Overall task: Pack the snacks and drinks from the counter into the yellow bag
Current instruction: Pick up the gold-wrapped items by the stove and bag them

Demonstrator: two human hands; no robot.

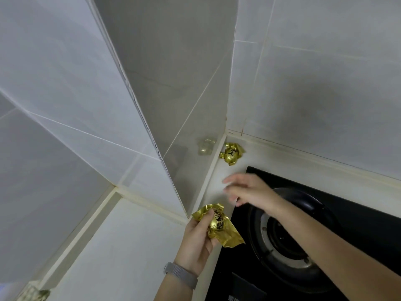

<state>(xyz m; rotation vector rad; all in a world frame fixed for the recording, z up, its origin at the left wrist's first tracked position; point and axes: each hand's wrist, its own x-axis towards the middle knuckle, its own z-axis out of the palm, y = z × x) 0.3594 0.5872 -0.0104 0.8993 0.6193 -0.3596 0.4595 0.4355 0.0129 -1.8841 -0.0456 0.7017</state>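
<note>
My left hand (198, 242) grips a gold foil-wrapped snack (219, 225) with black lettering, low in the middle of the view over the counter's edge. A second gold foil-wrapped snack (231, 153) lies on the white counter (219, 177) in the far corner against the tiled wall. My right hand (249, 189) hovers over the counter with its fingers spread and straight, pointing toward that corner snack and a hand's length short of it; it holds nothing. The yellow bag is out of view.
A black gas hob (325, 224) with a round burner (284, 242) fills the lower right, under my right forearm. Glossy tiled walls (173, 94) close in the corner; one tile mirrors the far snack. A wristband (181, 275) is on my left wrist.
</note>
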